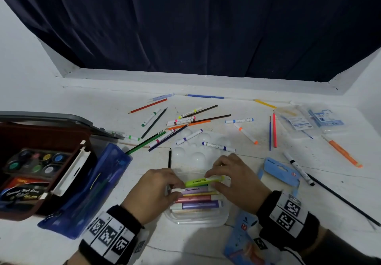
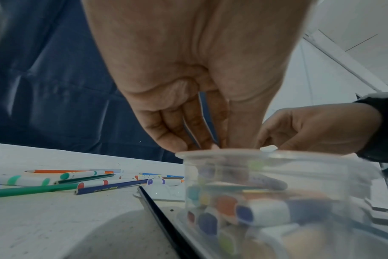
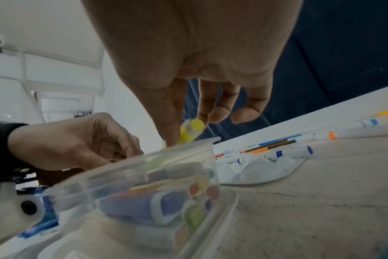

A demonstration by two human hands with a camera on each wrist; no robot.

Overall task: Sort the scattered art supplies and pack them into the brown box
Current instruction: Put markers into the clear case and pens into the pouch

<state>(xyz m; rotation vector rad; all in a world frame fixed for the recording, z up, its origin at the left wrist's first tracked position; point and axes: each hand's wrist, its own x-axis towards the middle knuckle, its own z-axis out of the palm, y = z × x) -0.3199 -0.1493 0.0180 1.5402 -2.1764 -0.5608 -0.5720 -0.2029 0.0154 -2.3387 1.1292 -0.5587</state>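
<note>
A clear plastic container (image 1: 198,216) stands on the white table in front of me, filled with several markers lying side by side. Both hands hold a yellow highlighter (image 1: 204,181) level over its top. My left hand (image 1: 179,186) pinches the highlighter's left end, and my right hand (image 1: 212,179) pinches its right end. In the right wrist view, thumb and forefinger grip the yellow highlighter (image 3: 189,134) just above the container (image 3: 144,157). In the left wrist view, my left hand (image 2: 202,140) reaches down to the container (image 2: 233,152). The brown box (image 1: 68,139) sits open at far left, holding paint pots.
A blue pencil case (image 1: 88,186) leans against the brown box. A white palette (image 1: 193,147) lies just beyond the container. Several pencils and markers (image 1: 181,120) are scattered farther back and right. Blue packages (image 1: 278,172) lie at right, and a thin black brush (image 1: 340,198) beyond them.
</note>
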